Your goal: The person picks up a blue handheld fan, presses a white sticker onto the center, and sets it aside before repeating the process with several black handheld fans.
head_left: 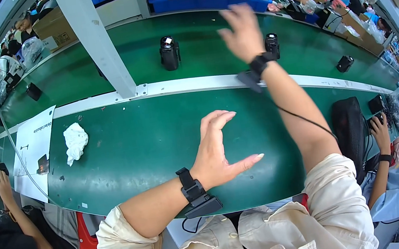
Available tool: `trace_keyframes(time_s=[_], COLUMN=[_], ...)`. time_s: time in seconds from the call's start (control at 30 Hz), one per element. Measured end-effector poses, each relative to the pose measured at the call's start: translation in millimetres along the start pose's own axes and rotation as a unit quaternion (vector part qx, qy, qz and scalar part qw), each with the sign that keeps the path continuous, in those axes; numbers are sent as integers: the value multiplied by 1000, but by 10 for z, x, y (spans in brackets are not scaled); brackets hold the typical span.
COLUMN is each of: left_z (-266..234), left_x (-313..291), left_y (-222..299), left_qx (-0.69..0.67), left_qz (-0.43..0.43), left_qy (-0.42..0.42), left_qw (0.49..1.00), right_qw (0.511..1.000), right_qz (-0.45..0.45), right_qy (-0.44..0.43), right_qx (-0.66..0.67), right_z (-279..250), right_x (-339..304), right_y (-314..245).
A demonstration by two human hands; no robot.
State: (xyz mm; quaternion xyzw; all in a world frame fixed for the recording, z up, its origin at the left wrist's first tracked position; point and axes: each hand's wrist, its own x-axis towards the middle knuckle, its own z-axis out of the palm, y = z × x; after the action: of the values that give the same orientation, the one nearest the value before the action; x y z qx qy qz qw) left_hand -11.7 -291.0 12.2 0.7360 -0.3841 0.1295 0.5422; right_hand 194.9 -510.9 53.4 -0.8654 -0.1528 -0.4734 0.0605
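My left hand (pixel 219 152) hovers over the near part of the green worktable (pixel 161 145), its thumb and fingers curved apart with nothing between them. My right hand (pixel 241 33) reaches across the white rail to the far green surface. It is slightly blurred, with its fingers spread and nothing seen in it. Just right of that wrist stands a black camcorder-like device (pixel 272 45). Another upright black camcorder-like device (pixel 169 54) stands left of my right hand. Both wrists wear black straps with dark modules; a cable runs along my right forearm.
A white rail (pixel 188 85) and slanted post (pixel 93 37) divide the surfaces. On the left lie crumpled white paper (pixel 76 143) and a printed sheet (pixel 33 149). More black devices (pixel 345 63) lie beyond the rail. A black bag (pixel 348 128) sits right; co-workers sit on both sides.
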Motion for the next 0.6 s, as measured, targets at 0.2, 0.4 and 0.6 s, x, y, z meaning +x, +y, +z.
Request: trace_keyframes(time_s=[0.2,0.4,0.6], left_z=[10,-73,-88], left_x=[29,55,211], left_y=[22,-44,-60], left_qx=[9,119,-34], left_qz=[22,-35,-177], left_qy=[19,158,200], left_qw=[1000,980,963], right_qw=[904,726,447], right_qz=[159,287,89], right_qy=[-239,-351,-494], right_qx=[318,518,741], right_z=[622,269,-1075], right_x=[143,130,-209], right_y=[-1034,-858,-584])
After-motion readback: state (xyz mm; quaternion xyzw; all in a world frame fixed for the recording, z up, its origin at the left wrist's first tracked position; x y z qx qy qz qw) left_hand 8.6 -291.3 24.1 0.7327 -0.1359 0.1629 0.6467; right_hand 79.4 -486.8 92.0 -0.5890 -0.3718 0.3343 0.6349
